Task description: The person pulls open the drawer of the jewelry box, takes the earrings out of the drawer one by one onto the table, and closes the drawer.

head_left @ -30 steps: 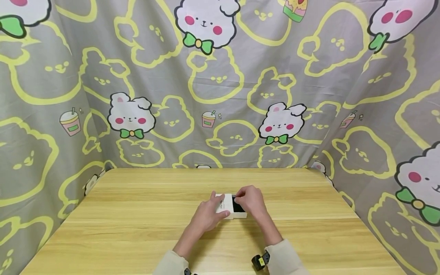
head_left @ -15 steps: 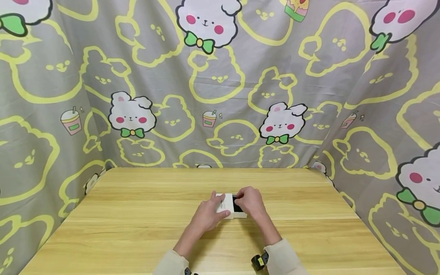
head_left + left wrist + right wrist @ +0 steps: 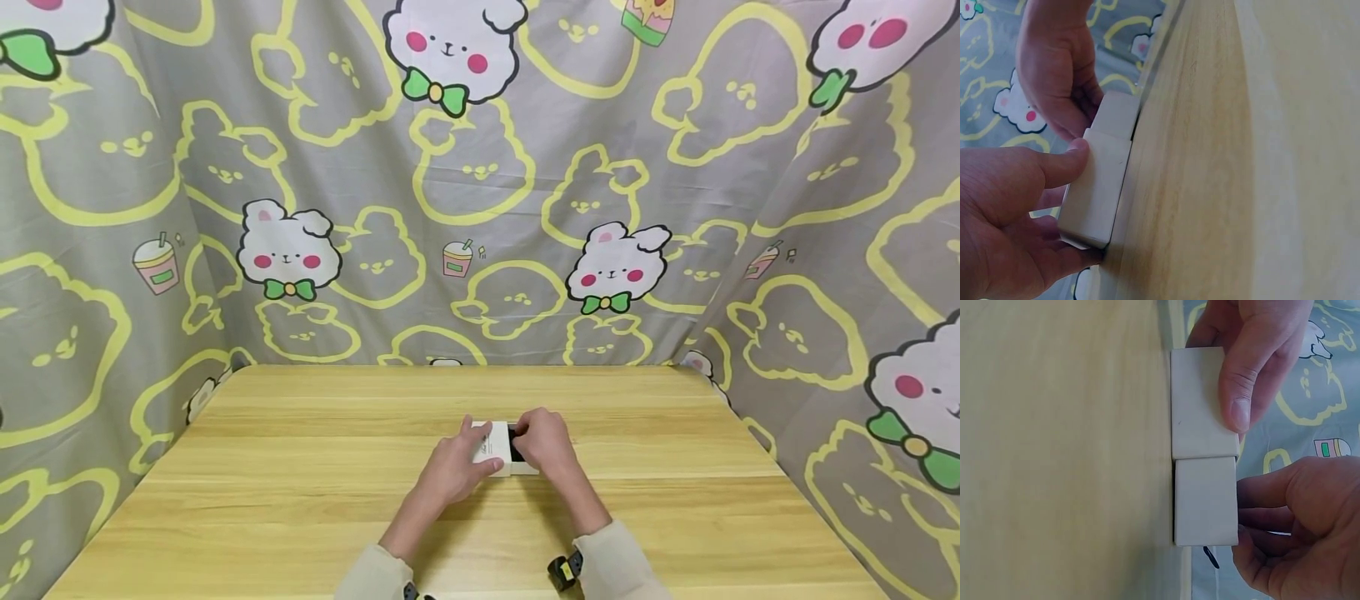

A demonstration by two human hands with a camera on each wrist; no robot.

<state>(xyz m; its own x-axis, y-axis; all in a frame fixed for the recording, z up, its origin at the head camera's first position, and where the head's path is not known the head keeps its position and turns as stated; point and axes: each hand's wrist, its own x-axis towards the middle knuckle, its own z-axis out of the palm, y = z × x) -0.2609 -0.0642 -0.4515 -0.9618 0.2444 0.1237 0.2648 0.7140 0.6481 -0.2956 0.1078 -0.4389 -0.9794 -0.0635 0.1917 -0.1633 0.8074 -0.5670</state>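
- White box (image 3: 498,450) rests on the wooden table (image 3: 337,467), toward six o'clock from the middle of the head view, its outer sleeve (image 3: 1100,181) at nine o'clock and its inner tray (image 3: 524,469) jutting out toward three.
- The left hand (image 3: 453,467) comes from eight o'clock and grips the outer sleeve, thumb on the six o'clock wall and other fingers opposite, probably to steady the box against the pull or push of the other hand.
- The right hand (image 3: 546,442) reaches in from four o'clock, fingers bent over the tray's open top; its fingertips are hidden, so whether they pinch anything cannot be told.
- A black item (image 3: 516,454) shows inside the tray, its kind unclear; the part-open tray seems to give the fingers room. The sleeve's interior is out of sight.
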